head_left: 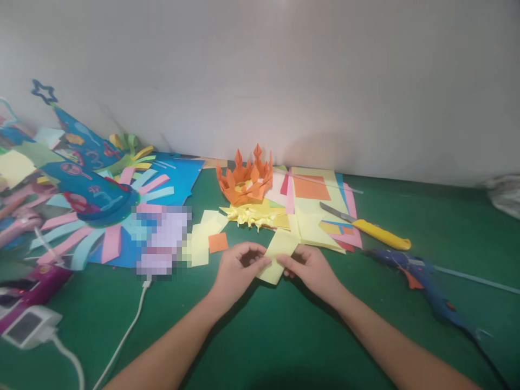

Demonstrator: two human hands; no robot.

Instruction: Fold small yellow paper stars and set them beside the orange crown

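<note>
Between my two hands is a pale yellow piece of paper (281, 244), held tilted just above the green table (260, 346). My left hand (239, 268) pinches its left edge between thumb and fingers. On the right side, my right hand (311, 268) presses its thumb on the paper with the fingers behind. Beyond the paper lie crumpled yellow paper pieces (255, 216) and an orange folded-paper crown (246, 181). A small orange paper square (218, 242) and pale yellow paper pieces (199, 246) lie to the left of my left hand.
At right are a yellow utility knife (382, 234) with its blade out and a blue glue gun (422, 276). Stacked coloured paper (317, 216) lies behind my right hand. Decorated blue cone hats (89, 187), a white cable (130, 330) and a charger (32, 325) occupy the left.
</note>
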